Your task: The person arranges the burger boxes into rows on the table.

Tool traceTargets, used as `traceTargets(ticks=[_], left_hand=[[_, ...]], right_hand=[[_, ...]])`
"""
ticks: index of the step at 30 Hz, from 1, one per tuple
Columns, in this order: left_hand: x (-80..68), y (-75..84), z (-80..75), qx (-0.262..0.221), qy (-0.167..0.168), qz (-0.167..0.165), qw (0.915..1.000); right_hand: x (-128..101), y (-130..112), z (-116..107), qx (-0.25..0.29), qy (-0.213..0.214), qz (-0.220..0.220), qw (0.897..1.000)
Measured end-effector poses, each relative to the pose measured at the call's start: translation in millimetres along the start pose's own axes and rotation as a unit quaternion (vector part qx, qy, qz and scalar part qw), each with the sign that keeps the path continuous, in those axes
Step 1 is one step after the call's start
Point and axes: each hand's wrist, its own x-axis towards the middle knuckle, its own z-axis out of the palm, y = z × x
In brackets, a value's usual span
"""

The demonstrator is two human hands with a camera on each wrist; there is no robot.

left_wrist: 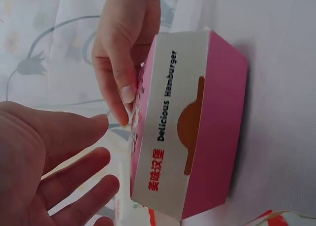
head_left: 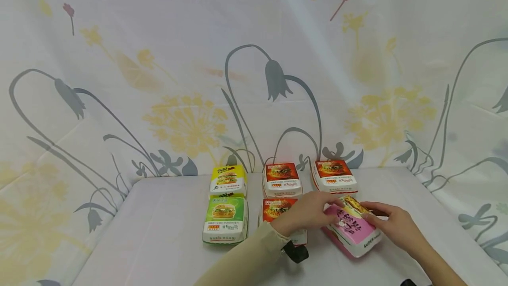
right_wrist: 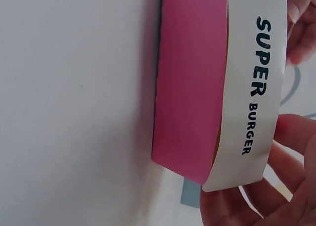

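A pink burger box [head_left: 353, 228] with a white rim sits at an angle on the right of the white table, its lid closed. My right hand [head_left: 393, 224] holds its right side, thumb by the top; in the right wrist view its fingers [right_wrist: 264, 199] curl behind the box's end. Over the box's left side is my left hand [head_left: 311, 213]. The left wrist view has this hand with thumb and fingers loosely spread, apart from the box's near face. That face reads "Delicious Hamburger" and has an orange-brown tab.
To the left stand a yellow box [head_left: 228, 182] and a green box [head_left: 224, 220]. Red burger boxes stand at the middle back [head_left: 282, 180], the right back [head_left: 335, 175] and partly under my left forearm [head_left: 274, 208]. A flower-printed curtain [head_left: 254, 100] hangs behind the table.
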Motion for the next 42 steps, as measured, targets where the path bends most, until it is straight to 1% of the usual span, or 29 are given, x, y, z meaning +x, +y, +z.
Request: traceTargets(ticks=[6, 10, 14, 18, 23, 26, 30, 33, 35, 39, 42], left_hand=[[-3.4, 4.6, 0.3, -0.004, 0.005, -0.001, 1.0000], [-3.4, 5.1, 4.5, 0.022, -0.003, 0.011, 0.9997], [-3.0, 4.7, 7.3, 0.060, -0.003, 0.016, 0.9981], [-3.8, 5.7, 7.9, 0.075, 0.002, 0.004, 0.9972], [-3.9, 6.9, 9.8, 0.080, 0.009, -0.008, 0.9968], [-3.0, 6.6, 12.0, 0.089, 0.013, -0.011, 0.9959], [-2.2, 2.9, 14.0, 0.101, 0.018, -0.005, 0.9947], [-2.5, 0.5, 14.5, 0.097, 0.018, 0.000, 0.9952], [-3.0, -0.1, 14.0, 0.092, 0.017, -0.001, 0.9956], [-3.4, -0.7, 12.6, 0.085, 0.012, 0.000, 0.9964], [-3.6, -0.5, 11.6, 0.082, 0.006, 0.002, 0.9966]], right_hand=[[-6, -4, 4, -0.016, 0.030, 0.011, 0.999], [-12, -8, 6, -0.033, 0.062, -0.001, 0.998], [-16, -12, 6, -0.057, 0.084, -0.014, 0.995], [-18, -12, 5, -0.075, 0.090, -0.019, 0.993], [-19, -10, 2, -0.078, 0.076, -0.009, 0.994], [-18, -9, -1, -0.067, 0.067, 0.002, 0.996], [-16, -2, -5, -0.044, 0.074, 0.006, 0.996], [-15, 5, -8, -0.019, 0.082, -0.003, 0.996], [-14, 7, -10, 0.001, 0.079, -0.013, 0.997], [-10, 8, -11, 0.049, 0.055, -0.030, 0.997], [-6, 9, -11, 0.073, 0.040, -0.046, 0.995]])
